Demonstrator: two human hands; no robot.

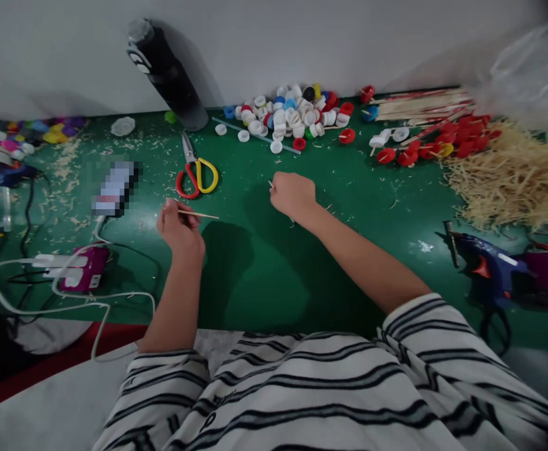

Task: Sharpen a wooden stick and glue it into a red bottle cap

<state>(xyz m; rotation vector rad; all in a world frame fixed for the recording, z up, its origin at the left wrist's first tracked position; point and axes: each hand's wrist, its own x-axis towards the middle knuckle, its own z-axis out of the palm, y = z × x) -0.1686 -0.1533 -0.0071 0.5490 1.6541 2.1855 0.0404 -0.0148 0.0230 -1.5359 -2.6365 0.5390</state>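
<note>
My left hand (182,235) is closed around a thin wooden stick (203,215), whose pointed end sticks out to the right. My right hand (293,195) is held in a fist above the green table (274,269), and a small pale tip shows at its fingers; what it grips is mostly hidden. Just beyond my left hand lie scissors (197,172) with one red and one yellow handle. Past my right hand is a heap of bottle caps (292,116), mostly white, with a clear glue stick (259,136) in front.
A black bottle (173,78) stands by the wall. To the left are a phone (114,188), white cables and a purple power block (86,268). On the right lie red caps on sticks (459,139), wood straw (503,181) and a blue glue gun (487,263).
</note>
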